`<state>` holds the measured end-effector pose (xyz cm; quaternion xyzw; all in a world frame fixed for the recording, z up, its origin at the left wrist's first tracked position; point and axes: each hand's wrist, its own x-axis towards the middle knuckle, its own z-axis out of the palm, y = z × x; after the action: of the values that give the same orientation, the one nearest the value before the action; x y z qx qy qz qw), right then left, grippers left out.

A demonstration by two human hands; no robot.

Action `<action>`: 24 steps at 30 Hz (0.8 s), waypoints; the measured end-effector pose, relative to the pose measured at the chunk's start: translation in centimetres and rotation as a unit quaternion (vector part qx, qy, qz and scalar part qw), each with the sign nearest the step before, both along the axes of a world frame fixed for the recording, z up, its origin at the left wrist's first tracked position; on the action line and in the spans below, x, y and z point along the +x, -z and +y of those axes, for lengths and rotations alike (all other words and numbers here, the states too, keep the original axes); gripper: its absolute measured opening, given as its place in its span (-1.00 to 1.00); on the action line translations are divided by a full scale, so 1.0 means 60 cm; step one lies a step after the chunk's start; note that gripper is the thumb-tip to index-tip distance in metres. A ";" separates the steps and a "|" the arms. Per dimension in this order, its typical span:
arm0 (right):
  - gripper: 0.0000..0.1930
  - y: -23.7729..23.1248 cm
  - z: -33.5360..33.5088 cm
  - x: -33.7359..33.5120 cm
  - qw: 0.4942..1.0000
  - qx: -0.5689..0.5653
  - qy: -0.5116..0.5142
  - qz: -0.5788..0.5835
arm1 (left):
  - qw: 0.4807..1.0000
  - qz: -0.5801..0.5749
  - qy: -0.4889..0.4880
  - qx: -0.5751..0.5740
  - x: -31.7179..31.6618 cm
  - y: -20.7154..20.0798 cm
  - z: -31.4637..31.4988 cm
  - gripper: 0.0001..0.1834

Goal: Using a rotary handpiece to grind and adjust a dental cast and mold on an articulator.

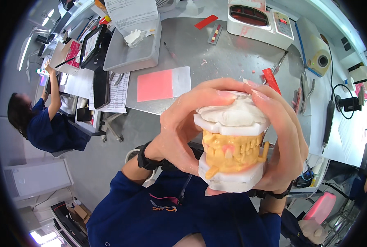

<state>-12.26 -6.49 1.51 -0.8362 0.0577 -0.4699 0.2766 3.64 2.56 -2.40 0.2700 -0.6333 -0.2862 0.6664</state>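
Note:
Close in front of me, a dental model (232, 142) is held up off the table between both hands. It has white plaster bases above and below, and yellow jaws with teeth closed together between them. Pink wax and one paler tooth show at its front, and yellow pegs stick out at the sides. My left hand (178, 119) wraps its left side, thumb low and fingers over the top. Around the right side curls my right hand (286, 136), its fingertips meeting the left ones on the upper plaster. Parts of the fingers are hidden behind the model.
A pink wax sheet (154, 85) lies by the table's near edge. Behind it stand a clear plastic box (150, 59) and a white heating unit (253, 31). A strip of teeth (214, 33) and metal hand tools (304, 92) lie around. At far left sits another person (54, 123).

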 end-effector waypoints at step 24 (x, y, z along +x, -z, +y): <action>-0.24 0.007 0.021 0.002 0.996 -0.062 0.042 -0.045 | 0.995 -0.067 -0.077 -0.019 0.004 -0.003 -0.002 -0.13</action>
<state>-12.13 -5.22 1.07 -0.8263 0.0512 -0.5214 0.2067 3.86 2.46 -2.24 0.3238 -0.6588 -0.2032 0.6479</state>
